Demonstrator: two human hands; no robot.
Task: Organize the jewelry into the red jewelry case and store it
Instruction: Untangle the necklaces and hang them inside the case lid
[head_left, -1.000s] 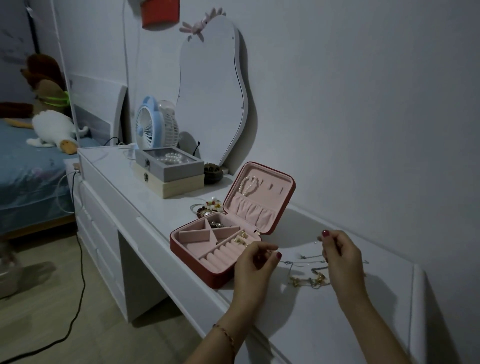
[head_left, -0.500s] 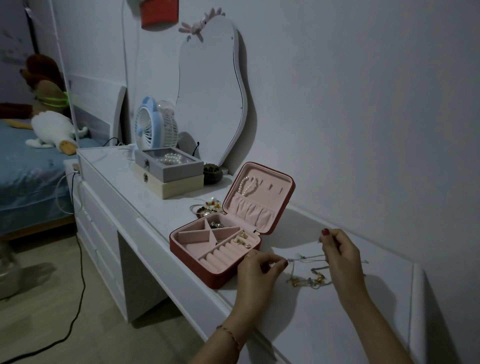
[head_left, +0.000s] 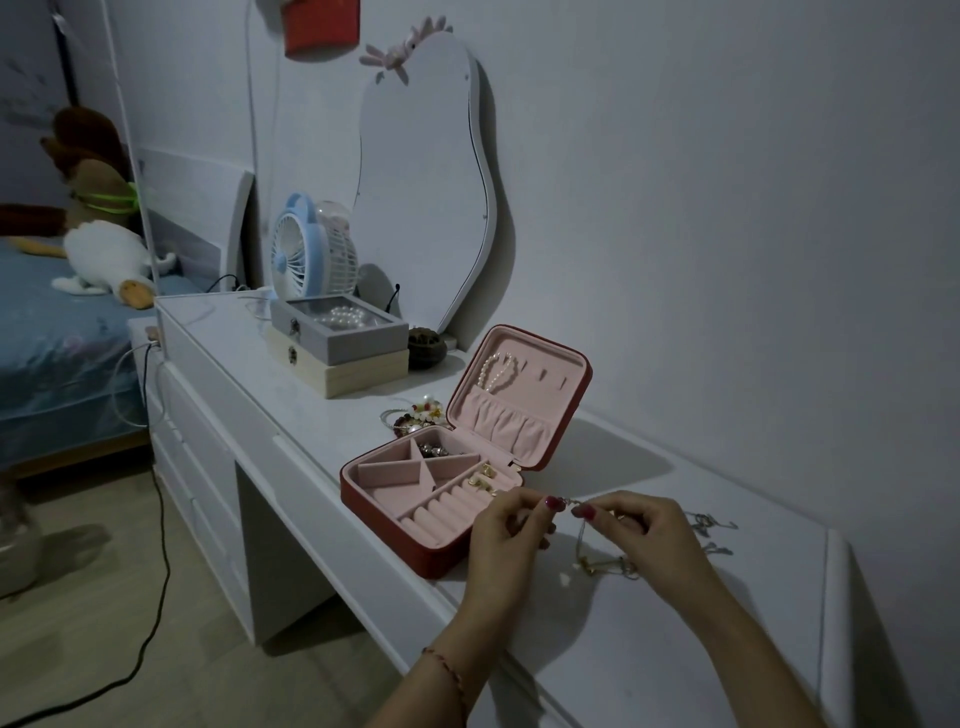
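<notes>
Dim bedroom: I see a white dresser (head_left: 597, 649) along the wall, bed (head_left: 47, 353) far left. The red jewelry case (head_left: 415, 540) sits open at the dresser's front edge, lid leaning back toward the wall. My left hand (head_left: 506, 540) and right hand (head_left: 641, 535) each pinch the thin chain (head_left: 597, 558) just right of the case, stretched left-right between them, its rest dangling onto the top.

case (head_left: 415, 540): red outside, pink lining
pearls (head_left: 497, 370): white
nails (head_left: 554, 502): dark red
desk (head_left: 649, 649): white
fan (head_left: 296, 260): light blue, white grille
boxes (head_left: 337, 340): grey over beige
bed (head_left: 47, 338): blue
</notes>
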